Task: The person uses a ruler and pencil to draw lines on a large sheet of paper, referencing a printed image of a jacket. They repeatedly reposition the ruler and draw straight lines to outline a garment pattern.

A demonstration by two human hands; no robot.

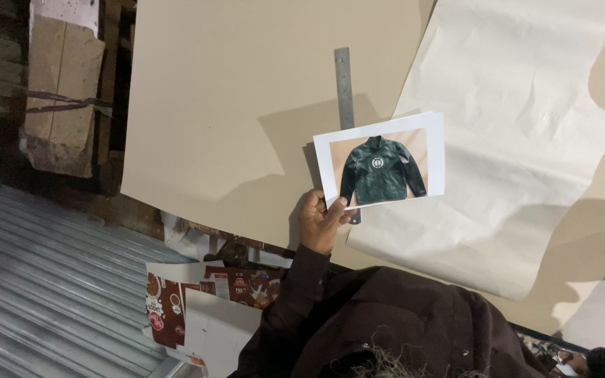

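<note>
Your left hand (pixel 320 222), at lower centre of the frame, had its fingers (pixel 335 208) closed on the lower left corner of a printed photo (pixel 381 162), thumb on the face and the rest behind. The photo showed a dark green jacket on a tan ground with a white border, and it was held up just above the worktop, tilted slightly, at centre frame. Your right hand was not in view, so its state could not be recorded.

Directly behind the photo lay a steel ruler (pixel 344 87), running from upper centre down past your hand; its lower end showed just beside the fingers. Whether the photo touched the ruler could not be told. Both sat over a large tan sheet of card (pixel 246 91) covering the worktop. A cream sheet of paper (pixel 512 140), creased, overlapped the card at right of frame. Printed red-brown cartons (pixel 176 301) lay at lower left, next to corrugated metal sheeting (pixel 50 280).

Risks, as judged: the photo was held by one corner only, so it could bend or slip if the pinch loosened. The thumb on the printed face could smudge it. The cream paper, loose and curled, could shift underneath anything set on it. The ruler could be knocked out of line by your sleeve (pixel 302 280).
</note>
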